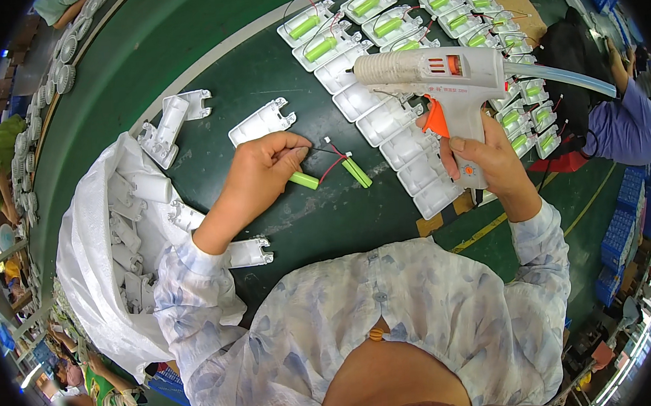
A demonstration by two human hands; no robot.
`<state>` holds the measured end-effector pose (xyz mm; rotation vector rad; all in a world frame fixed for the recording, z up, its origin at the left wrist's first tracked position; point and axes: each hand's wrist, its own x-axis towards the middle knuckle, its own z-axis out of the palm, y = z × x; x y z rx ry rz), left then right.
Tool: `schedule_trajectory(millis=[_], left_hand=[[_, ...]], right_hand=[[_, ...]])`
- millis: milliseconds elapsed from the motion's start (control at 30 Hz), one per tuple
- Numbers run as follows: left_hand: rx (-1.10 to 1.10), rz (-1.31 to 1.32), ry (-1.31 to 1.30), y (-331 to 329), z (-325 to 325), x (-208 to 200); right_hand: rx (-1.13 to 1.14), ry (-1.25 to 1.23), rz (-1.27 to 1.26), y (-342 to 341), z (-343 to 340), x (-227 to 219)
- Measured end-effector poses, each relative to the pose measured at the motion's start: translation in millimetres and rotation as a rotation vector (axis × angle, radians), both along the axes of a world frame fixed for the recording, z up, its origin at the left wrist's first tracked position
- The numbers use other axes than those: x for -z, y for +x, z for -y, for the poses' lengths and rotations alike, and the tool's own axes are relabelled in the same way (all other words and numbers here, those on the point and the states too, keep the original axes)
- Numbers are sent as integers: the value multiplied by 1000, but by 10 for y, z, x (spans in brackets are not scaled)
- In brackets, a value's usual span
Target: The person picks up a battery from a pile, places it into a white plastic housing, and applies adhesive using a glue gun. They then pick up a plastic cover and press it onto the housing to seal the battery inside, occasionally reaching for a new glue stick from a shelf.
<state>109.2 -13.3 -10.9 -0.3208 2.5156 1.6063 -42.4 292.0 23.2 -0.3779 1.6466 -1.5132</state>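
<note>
My right hand (482, 154) is wrapped round the handle of a white hot glue gun (475, 79) with an orange trigger. The gun is raised over a row of empty white plastic housings (392, 123), its nozzle pointing left. A clear glue stick (562, 77) juts from its back. My left hand (266, 169) is closed in a pinch on a green battery (304, 180) with thin red and black wires. Just right of it, a second green battery (356, 172) with wires and a small white connector lies on the dark green table.
Several housings with green batteries (389, 26) stand in rows at the far right. A white sack (91, 257) full of loose housings sits at the left. Single housings (262, 122) lie beyond my left hand. Another person in a purple sleeve (626, 129) is at the right.
</note>
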Motion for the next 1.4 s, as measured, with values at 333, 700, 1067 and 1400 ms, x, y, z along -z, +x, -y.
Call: schedule_trajectory(millis=[333,700,1067,1400], left_hand=[[-57,98,174,102,-292,62],[105,-566,-560,-11,-540,-24],[-15,-387,-246,-27,-595,112],[-32,-317,-358,111,-207,-15]], right_hand=[[-5,-89,39,-5,-2,-98],[16,-94,36,-6,-51,-98],[-4,-138,30,0,-106,-61],[14,-139,51,-14,-113,-85]])
